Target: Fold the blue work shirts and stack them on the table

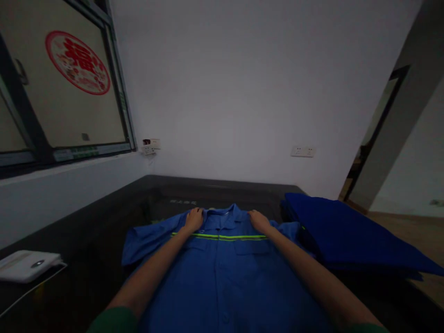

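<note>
A blue work shirt [217,263] lies face up on the dark table, collar away from me, with a yellow-green stripe across its chest. Its buttoned front runs toward me, and the near end passes out of view. My left hand [194,219] is closed on the shoulder just left of the collar. On the other side of the collar, my right hand [259,221] grips the opposite shoulder. The fingertips of both hands are partly hidden. The left sleeve in view spreads outward, while the right one lies near a blue fabric stack.
The stack of darker blue fabric [347,229] lies on the right, overhanging the table edge. A white device [29,266] with a cable rests at the far left. The black table [222,188] meets a white wall with sockets [303,151]; a window is at left.
</note>
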Available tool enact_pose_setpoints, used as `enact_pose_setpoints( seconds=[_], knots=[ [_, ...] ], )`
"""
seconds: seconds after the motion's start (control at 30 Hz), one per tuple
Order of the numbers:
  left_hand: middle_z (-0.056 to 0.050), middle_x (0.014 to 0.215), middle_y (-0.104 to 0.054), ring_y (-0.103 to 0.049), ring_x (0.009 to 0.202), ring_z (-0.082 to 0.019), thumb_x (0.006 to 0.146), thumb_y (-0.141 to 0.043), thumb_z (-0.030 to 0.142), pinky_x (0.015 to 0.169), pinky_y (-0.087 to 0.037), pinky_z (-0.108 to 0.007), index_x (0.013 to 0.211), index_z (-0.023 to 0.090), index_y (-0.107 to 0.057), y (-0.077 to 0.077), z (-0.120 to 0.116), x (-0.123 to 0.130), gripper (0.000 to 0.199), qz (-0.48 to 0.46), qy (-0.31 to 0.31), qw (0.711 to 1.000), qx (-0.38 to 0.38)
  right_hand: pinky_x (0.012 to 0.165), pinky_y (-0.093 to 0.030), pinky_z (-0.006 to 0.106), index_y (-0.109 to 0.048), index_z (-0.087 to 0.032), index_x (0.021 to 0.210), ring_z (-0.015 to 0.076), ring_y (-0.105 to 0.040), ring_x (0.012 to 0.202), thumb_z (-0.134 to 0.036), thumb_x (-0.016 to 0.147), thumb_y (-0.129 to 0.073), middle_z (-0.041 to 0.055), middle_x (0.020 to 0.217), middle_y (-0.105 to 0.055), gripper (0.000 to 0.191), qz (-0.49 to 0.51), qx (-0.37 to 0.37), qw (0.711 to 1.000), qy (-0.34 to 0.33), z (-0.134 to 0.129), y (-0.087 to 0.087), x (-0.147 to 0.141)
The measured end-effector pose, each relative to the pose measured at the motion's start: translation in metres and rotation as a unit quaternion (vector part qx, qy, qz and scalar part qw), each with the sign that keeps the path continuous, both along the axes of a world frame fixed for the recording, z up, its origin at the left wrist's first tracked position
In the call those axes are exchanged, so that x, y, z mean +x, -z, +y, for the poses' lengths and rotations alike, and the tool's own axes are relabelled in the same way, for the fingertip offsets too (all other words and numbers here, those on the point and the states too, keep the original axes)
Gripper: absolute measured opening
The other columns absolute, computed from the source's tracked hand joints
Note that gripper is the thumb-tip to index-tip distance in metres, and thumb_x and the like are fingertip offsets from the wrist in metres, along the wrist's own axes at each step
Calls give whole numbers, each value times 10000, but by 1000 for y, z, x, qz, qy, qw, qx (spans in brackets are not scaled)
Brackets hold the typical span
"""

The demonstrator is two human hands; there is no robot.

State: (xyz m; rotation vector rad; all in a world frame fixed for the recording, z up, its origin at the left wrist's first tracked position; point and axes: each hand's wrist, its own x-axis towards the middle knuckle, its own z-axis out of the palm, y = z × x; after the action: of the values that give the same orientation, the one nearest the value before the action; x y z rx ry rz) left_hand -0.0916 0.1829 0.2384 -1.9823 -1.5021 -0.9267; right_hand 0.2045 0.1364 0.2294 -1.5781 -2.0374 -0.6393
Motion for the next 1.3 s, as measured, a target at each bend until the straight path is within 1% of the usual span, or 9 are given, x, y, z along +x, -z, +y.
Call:
enact_pose_setpoints(
  seconds=[0.13, 0.23, 0.37, 0.47, 0.6, 0.73, 0.93, 1.17, 1.3],
  knots=[
    [-125, 1349, -553, -505, 1246, -229, 927, -393, 218, 1035, -378, -358, 1319, 183, -496, 19, 30, -18, 408, -32, 32, 999, -18, 1089, -340, 324, -482, -64, 1364, 230, -439, 1322, -201, 979, -364, 187, 1415, -474, 425, 22, -3, 1000, -16, 34, 52, 1],
    [-118, 1329, -569, -503, 1247, -204, 969, -315, 260, 1065, -356, -341, 1312, 167, -514, 16, 40, -27, 407, -49, 52, 997, -19, 1119, -294, 338, -465, -64, 1385, 227, -397, 1355, -214, 972, -356, 181, 1448, -440, 453, 56, 14, 998, -39, 43, 63, 7],
    [-126, 1286, -573, -514, 1205, -232, 910, -485, 402, 1041, -373, -340, 1275, 150, -558, 9, 41, -25, 449, -88, 108, 990, 0, 1078, -342, 316, -558, -92, 1306, 219, -490, 1278, -172, 926, -423, 162, 1355, -549, 411, 122, 2, 991, -60, 50, 40, 7],
    [-112, 1095, -654, -580, 1054, -265, 762, -680, 357, 957, -414, -344, 1042, 155, -696, -5, 45, -18, 345, -165, 163, 970, -67, 1036, -372, 301, -567, -123, 1292, 214, -532, 1231, -203, 953, -373, 151, 1295, -597, 398, 171, 6, 985, -39, 65, 9, -3],
    [-71, 783, -681, -616, 908, -258, 742, -685, 309, 824, -441, -314, 732, 155, -722, -22, 57, -18, 159, -230, 190, 942, -154, 913, -448, 314, -631, -150, 1186, 244, -617, 1108, -379, 960, -416, 151, 1164, -668, 386, 232, -13, 973, -2, 94, -19, -24],
    [-46, 657, -667, -621, 682, -199, 693, -735, 405, 656, -453, -277, 707, 126, -716, -26, 64, -30, 280, -298, 250, 887, -248, 829, -473, 292, -667, -179, 1108, 243, -645, 1053, -451, 896, -539, 128, 1107, -693, 367, 277, -29, 960, 18, 116, -24, -36],
    [-18, 639, -651, -592, 559, -131, 646, -794, 465, 576, -465, -241, 783, 125, -684, -21, 70, -44, 382, -428, 329, 778, -321, 786, -481, 271, -704, -240, 1005, 215, -663, 1008, -288, 853, -595, 69, 1055, -715, 194, 309, -33, 950, 23, 132, -18, -29],
    [-8, 716, -656, -631, 643, -115, 831, -650, 210, 702, -527, -248, 916, 157, -635, -28, 75, -41, 102, -527, 395, 686, -307, 794, -479, 280, -711, -223, 962, 222, -666, 986, -247, 865, -549, 96, 1024, -716, 190, 310, -25, 950, 20, 138, -11, -30],
    [-25, 905, -691, -667, 761, -123, 786, -589, 23, 792, -533, -261, 1061, 165, -613, -29, 69, -42, 310, -531, 474, 621, -326, 779, -474, 282, -706, -214, 939, 225, -666, 961, -234, 860, -543, 101, 1000, -715, 182, 312, -14, 950, 14, 137, -9, -31]
  ],
)
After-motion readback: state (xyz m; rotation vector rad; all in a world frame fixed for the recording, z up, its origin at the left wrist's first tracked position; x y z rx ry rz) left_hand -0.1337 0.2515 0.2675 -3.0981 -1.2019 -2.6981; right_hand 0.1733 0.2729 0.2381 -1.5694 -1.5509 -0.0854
